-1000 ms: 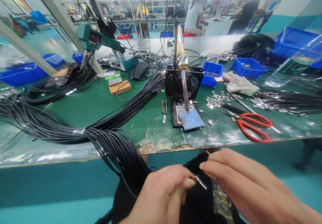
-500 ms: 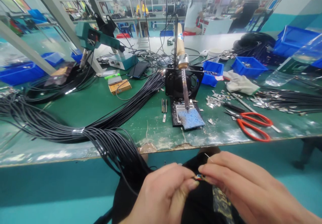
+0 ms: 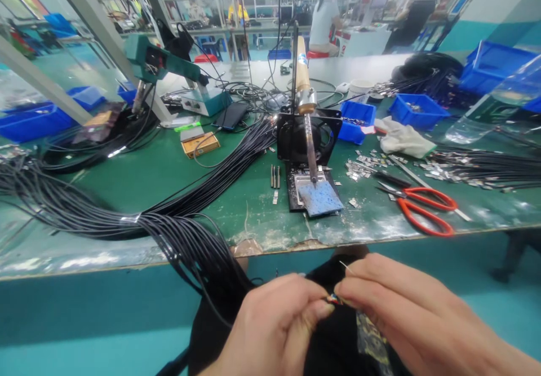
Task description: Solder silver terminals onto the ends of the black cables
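Note:
Over my lap, just in front of the bench edge, my left hand (image 3: 279, 319) is closed in a pinch on a cable end, from which small coloured wires (image 3: 333, 299) stick out. My right hand (image 3: 414, 302) pinches the tips of these same wires from the other side. A thin pale strand (image 3: 345, 266) pokes up from between the right hand's fingers; I cannot tell what it is. Beside my left hand, a thick bundle of black cables (image 3: 186, 246) hangs over the bench edge. The fingers hide most of the held cable.
Ahead, a soldering iron (image 3: 310, 139) points down at a blue sponge (image 3: 321, 198), before a black fan (image 3: 291, 139). Orange-handled scissors (image 3: 426, 209) and loose metal connectors (image 3: 363, 167) lie right. Blue bins (image 3: 418, 114) stand behind. Two people sit in the background.
My right fingertips have shifted slightly and show more of the coloured wires. The pale strand has tipped a little left. My left hand stays nearly still.

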Tool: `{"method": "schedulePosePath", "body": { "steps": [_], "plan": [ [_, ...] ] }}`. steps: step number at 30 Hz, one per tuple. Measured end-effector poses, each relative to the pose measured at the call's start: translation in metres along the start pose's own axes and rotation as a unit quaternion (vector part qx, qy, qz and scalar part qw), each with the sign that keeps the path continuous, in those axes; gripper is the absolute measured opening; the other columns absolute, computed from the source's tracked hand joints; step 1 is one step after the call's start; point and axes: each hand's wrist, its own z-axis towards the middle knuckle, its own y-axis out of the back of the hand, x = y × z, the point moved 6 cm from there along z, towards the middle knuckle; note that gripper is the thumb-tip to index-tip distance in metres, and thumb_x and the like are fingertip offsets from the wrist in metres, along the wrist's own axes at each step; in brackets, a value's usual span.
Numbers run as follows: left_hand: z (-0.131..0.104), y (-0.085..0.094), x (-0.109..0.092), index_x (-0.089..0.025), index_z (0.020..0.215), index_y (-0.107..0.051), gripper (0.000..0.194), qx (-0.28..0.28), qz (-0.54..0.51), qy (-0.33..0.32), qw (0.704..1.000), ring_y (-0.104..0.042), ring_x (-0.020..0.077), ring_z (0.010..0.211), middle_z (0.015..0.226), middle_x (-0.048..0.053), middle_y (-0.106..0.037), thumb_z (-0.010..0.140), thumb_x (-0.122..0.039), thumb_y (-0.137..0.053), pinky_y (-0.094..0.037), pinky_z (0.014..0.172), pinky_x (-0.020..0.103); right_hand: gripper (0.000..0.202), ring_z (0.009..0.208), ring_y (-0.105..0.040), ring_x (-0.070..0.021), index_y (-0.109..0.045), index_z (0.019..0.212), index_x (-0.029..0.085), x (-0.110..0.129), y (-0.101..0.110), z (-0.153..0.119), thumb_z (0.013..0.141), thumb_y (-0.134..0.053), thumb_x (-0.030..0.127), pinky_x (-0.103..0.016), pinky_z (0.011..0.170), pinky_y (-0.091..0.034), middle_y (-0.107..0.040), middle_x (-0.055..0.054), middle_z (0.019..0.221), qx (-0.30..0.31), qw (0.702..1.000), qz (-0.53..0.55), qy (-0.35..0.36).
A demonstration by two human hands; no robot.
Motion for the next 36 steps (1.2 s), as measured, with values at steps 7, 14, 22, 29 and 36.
{"method": "schedulePosePath", "body": {
  "steps": [7, 14, 22, 29, 36],
  "plan": [
    [0.000, 0.005, 0.001, -0.015, 0.087, -0.077, 0.019, -0.006, -0.015, 0.030, 0.999, -0.065, 0.0120, 0.060, 0.072, 0.003, -0.075, 0.094, -0.015, -0.059, -0.050, 0.058, 0.017, 0.021, 0.084, -0.070, -0.0124, -0.063, 0.108, 0.028, -0.026, -0.004, -0.011, 0.100, -0.051, 0.012, -0.019, 0.073, -0.056, -0.070, 0.001, 0.095, 0.026, 0.986, 0.095, -0.133],
    [0.001, 0.006, 0.005, -0.016, 0.086, -0.078, 0.020, -0.001, -0.018, 0.070, 0.997, -0.065, 0.0134, 0.062, 0.072, 0.004, -0.075, 0.095, -0.019, -0.061, -0.049, 0.060, 0.019, 0.033, 0.072, -0.059, -0.0128, -0.067, 0.084, 0.026, -0.030, -0.042, -0.016, 0.103, -0.049, 0.046, -0.020, 0.066, -0.050, -0.065, 0.003, 0.077, 0.083, 0.870, 0.319, -0.367],
    [-0.001, 0.001, 0.014, -0.019, 0.081, -0.077, 0.026, 0.037, -0.159, 0.233, 0.959, -0.055, 0.0136, 0.064, 0.072, 0.001, -0.067, 0.094, -0.037, -0.065, -0.044, 0.060, 0.022, 0.031, 0.068, -0.056, -0.0135, -0.066, 0.084, 0.027, -0.028, -0.044, -0.020, 0.102, -0.050, 0.046, -0.023, 0.062, -0.047, -0.063, 0.003, 0.075, 0.056, 0.877, 0.307, -0.364],
    [0.003, -0.006, 0.010, -0.016, 0.088, -0.076, 0.023, 0.043, -0.265, 0.302, 0.915, -0.051, 0.0130, 0.064, 0.072, 0.000, -0.063, 0.091, -0.037, -0.069, -0.042, 0.059, 0.022, 0.026, 0.067, -0.060, -0.0121, -0.065, 0.086, 0.027, -0.026, -0.037, -0.015, 0.103, -0.049, 0.037, -0.021, 0.062, -0.048, -0.063, 0.004, 0.076, 0.020, 0.916, 0.241, -0.321],
    [0.002, -0.005, 0.014, -0.017, 0.082, -0.076, 0.020, 0.023, -0.274, 0.283, 0.919, -0.054, 0.0141, 0.070, 0.072, -0.001, -0.065, 0.090, -0.035, -0.072, -0.042, 0.066, 0.023, 0.022, 0.063, -0.059, -0.0101, -0.064, 0.086, 0.028, -0.022, -0.037, -0.016, 0.103, -0.051, 0.033, -0.020, 0.058, -0.047, -0.061, 0.006, 0.074, -0.011, 0.925, 0.236, -0.299]
  ]
}}
